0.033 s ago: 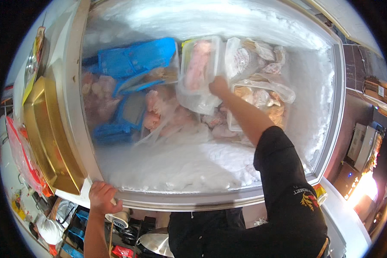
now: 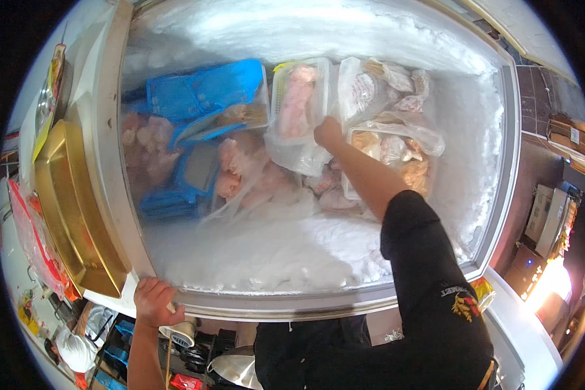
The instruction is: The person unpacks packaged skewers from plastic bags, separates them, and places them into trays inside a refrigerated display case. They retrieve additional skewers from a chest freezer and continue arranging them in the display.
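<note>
My right hand (image 2: 329, 134) reaches into a frosted chest freezer (image 2: 396, 300), its fingers closed at the right edge of a translucent plastic container (image 2: 320, 151). A long pinkish frozen piece of meat (image 2: 299, 94) lies in that container. My left hand (image 2: 155, 302) grips the freezer's front left corner, its fingers over the rim. Left of the container are blue packages (image 2: 208, 88) and pinkish frozen meat (image 2: 231, 169) in clear plastic. On its right, bagged frozen food (image 2: 364, 91) sits behind a white-rimmed tub (image 2: 350, 182) of pale and orange-brown pieces.
Thick frost (image 2: 273, 253) covers the freezer's walls and front ledge. A gold-coloured metal tray (image 2: 78, 214) stands along its left side. Farther left a person in white (image 2: 77, 348) is partly in view. Cardboard boxes (image 2: 572, 136) and a bright light (image 2: 552, 285) are at the right.
</note>
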